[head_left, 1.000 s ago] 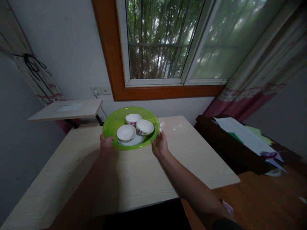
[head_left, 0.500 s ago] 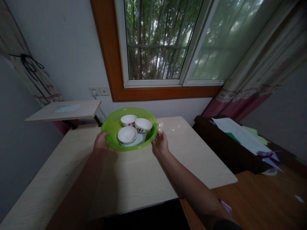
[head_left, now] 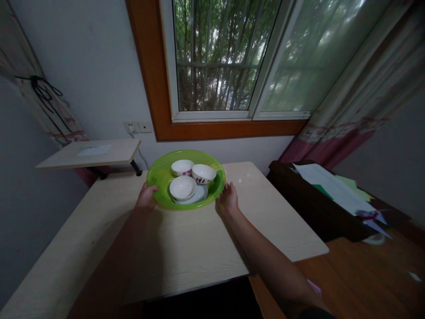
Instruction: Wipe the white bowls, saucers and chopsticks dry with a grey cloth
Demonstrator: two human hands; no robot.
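A round green plastic basin [head_left: 159,195] is over the back part of the table. My left hand [head_left: 146,197] grips its left rim, the thumb lying over the edge. At the right rim, my right hand [head_left: 229,198] holds the side with its fingers around the edge, partly hidden. Inside the basin are three white bowls: one with pink flowers [head_left: 182,167], one with a red and dark pattern [head_left: 203,173], and a plain-looking front bowl [head_left: 182,188]. The front bowl rests on a white plate [head_left: 201,193]. Thin pale sticks show beside it, too small to name.
The pale wooden table [head_left: 199,252] runs to the wall under the window. A small raised shelf [head_left: 119,153] with a paper stands at back left, near the sockets [head_left: 137,127]. To the right, a dark box-like piece of furniture [head_left: 299,208] holds papers [head_left: 335,186].
The basin, with its bowls and plate, has shifted a little to the right. Both hands have moved with it, still on its rim.
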